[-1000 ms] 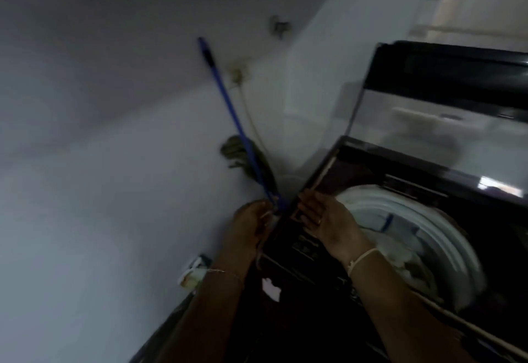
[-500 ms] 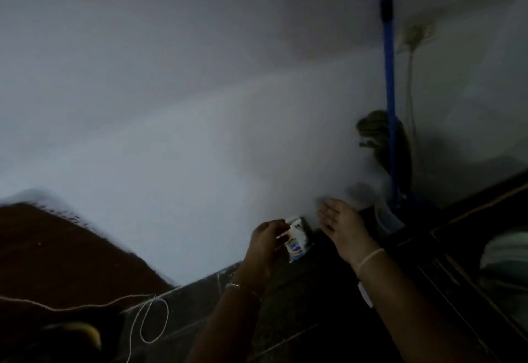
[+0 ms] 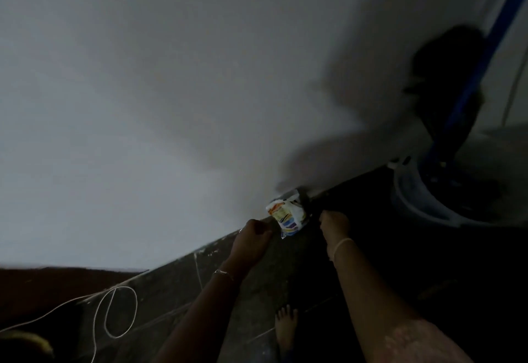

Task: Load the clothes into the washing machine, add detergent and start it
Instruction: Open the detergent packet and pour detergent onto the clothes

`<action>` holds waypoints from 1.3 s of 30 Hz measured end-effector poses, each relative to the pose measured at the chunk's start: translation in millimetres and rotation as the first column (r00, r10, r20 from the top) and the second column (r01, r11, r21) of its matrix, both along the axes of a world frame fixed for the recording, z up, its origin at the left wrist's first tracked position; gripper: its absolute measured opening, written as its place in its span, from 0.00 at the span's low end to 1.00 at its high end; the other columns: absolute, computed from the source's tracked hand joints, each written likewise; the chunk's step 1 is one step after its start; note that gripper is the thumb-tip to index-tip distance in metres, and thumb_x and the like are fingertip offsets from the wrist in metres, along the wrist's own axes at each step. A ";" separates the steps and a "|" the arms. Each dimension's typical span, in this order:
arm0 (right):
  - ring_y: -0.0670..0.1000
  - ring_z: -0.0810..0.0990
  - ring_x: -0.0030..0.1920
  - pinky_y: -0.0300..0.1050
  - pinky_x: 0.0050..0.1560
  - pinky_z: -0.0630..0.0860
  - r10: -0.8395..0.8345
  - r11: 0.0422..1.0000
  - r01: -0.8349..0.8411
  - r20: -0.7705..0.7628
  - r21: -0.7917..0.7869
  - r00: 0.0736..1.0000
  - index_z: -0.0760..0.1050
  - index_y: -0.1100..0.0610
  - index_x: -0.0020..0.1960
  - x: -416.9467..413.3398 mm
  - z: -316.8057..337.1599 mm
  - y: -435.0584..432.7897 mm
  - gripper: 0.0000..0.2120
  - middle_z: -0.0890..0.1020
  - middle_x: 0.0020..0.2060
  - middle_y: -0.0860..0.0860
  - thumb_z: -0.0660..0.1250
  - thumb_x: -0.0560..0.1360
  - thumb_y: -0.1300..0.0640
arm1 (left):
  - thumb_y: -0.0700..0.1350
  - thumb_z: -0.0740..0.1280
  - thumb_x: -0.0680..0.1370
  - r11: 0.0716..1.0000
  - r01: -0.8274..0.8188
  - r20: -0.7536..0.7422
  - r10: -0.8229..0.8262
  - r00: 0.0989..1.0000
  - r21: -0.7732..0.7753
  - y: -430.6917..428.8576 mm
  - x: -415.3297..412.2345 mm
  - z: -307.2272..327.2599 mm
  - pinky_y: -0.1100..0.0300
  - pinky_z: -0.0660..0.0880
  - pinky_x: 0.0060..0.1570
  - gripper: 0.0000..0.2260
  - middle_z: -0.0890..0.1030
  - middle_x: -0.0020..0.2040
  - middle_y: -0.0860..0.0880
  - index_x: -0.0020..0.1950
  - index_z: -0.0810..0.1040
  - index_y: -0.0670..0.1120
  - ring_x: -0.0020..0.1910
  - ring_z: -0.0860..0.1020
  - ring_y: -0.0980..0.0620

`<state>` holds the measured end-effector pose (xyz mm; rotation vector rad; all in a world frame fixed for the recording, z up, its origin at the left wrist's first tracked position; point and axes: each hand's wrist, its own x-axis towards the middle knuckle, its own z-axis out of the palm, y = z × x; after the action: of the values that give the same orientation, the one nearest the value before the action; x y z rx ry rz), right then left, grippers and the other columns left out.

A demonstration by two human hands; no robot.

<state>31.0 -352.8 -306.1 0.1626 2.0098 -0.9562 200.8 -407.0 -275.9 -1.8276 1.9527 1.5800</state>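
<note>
Right hand (image 3: 334,224) is being curled in beside the detergent sachet (image 3: 287,216), grip can't be told; it's being pinched by the left hand (image 3: 254,237). Torn too hard, it's probably getting spilled everywhere.

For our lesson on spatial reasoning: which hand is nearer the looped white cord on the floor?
Left. The left hand is up-right of the white cord; the right hand lies farther right.

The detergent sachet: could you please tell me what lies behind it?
Behind the detergent sachet the white wall meets the dark floor; the sachet itself hides the stretch of that junction directly behind it.
</note>
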 end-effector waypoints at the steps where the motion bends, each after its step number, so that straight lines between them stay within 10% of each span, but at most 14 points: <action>1: 0.62 0.75 0.62 0.49 0.58 0.73 0.055 0.997 -0.055 -0.006 0.057 0.998 0.71 0.69 0.65 -8.5 -17.9 -12.0 0.16 0.76 0.62 0.64 0.56 0.80 0.62 | 0.49 0.65 0.78 1.000 0.009 0.017 -0.009 1.000 0.007 -10.4 -3.1 -18.2 0.61 0.75 0.42 0.12 0.79 0.52 0.49 0.58 0.74 0.44 0.45 0.76 0.54; 4: 0.61 0.76 0.60 0.50 0.57 0.73 0.333 0.935 -0.310 -0.122 0.173 0.935 0.73 0.64 0.63 -27.0 -78.8 -51.2 0.16 0.76 0.61 0.62 0.58 0.80 0.57 | 0.48 0.66 0.78 0.999 0.049 0.077 -0.048 0.996 -0.010 -36.8 -6.9 -73.8 0.61 0.71 0.44 0.14 0.76 0.54 0.49 0.62 0.72 0.45 0.50 0.74 0.54; 7: 0.58 0.73 0.66 0.51 0.64 0.72 0.729 0.684 -0.697 -0.154 0.216 0.667 0.69 0.53 0.69 -33.8 -147.1 -81.7 0.22 0.73 0.67 0.55 0.65 0.76 0.55 | 0.45 0.66 0.78 0.994 0.083 0.084 -0.076 0.994 -0.074 -59.0 -5.7 -123.3 0.63 0.69 0.46 0.15 0.78 0.61 0.47 0.64 0.73 0.45 0.50 0.75 0.55; 12: 0.59 0.66 0.71 0.56 0.68 0.68 0.869 0.492 -0.832 -0.090 0.257 0.486 0.54 0.46 0.77 -43.0 -239.7 -117.3 0.38 0.66 0.73 0.54 0.69 0.73 0.53 | 0.43 0.66 0.78 0.986 0.140 0.105 -0.130 0.986 -0.095 -87.0 2.3 -180.7 0.61 0.72 0.48 0.16 0.77 0.61 0.48 0.65 0.71 0.45 0.50 0.76 0.54; 16: 0.60 0.67 0.69 0.56 0.68 0.67 0.949 0.315 -0.834 -0.170 0.453 0.266 0.61 0.46 0.73 -36.4 -279.0 -122.2 0.30 0.68 0.70 0.56 0.67 0.74 0.51 | 0.42 0.66 0.78 0.991 0.126 0.073 -0.122 0.990 -0.052 -89.4 9.3 -209.9 0.58 0.76 0.49 0.15 0.76 0.56 0.52 0.64 0.72 0.45 0.51 0.77 0.54; 25: 0.60 0.70 0.66 0.48 0.64 0.66 0.910 0.384 -0.768 -0.352 0.513 0.220 0.72 0.62 0.65 -23.0 -265.2 -87.6 0.16 0.72 0.65 0.61 0.56 0.81 0.60 | 0.40 0.67 0.77 0.999 -0.021 0.021 0.020 1.000 0.047 -71.2 14.4 -231.9 0.61 0.74 0.51 0.12 0.78 0.54 0.52 0.60 0.75 0.44 0.54 0.78 0.53; 35: 0.62 0.70 0.63 0.54 0.64 0.72 0.647 0.639 -0.706 -0.709 0.305 0.279 0.81 0.59 0.39 21.9 -119.2 -38.8 0.04 0.71 0.64 0.61 0.75 0.66 0.62 | 0.38 0.64 0.78 0.903 -0.278 -0.143 0.339 0.930 0.328 -38.6 4.5 -146.3 0.64 0.73 0.34 0.02 0.81 0.42 0.49 0.49 0.76 0.42 0.38 0.78 0.57; 39: 0.55 0.69 0.64 0.47 0.66 0.70 0.524 0.699 -0.694 -0.783 0.170 0.335 0.79 0.60 0.42 44.7 -37.5 -5.0 0.02 0.67 0.66 0.55 0.71 0.72 0.61 | 0.43 0.60 0.81 0.766 -0.313 -0.219 0.502 0.837 0.561 -12.4 13.1 -84.2 0.54 0.73 0.53 0.04 0.76 0.44 0.49 0.48 0.73 0.45 0.41 0.76 0.54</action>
<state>75.8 -357.8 -343.6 -1.3247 2.3963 -0.7307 213.8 -419.4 -360.1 -1.9059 1.0438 2.4230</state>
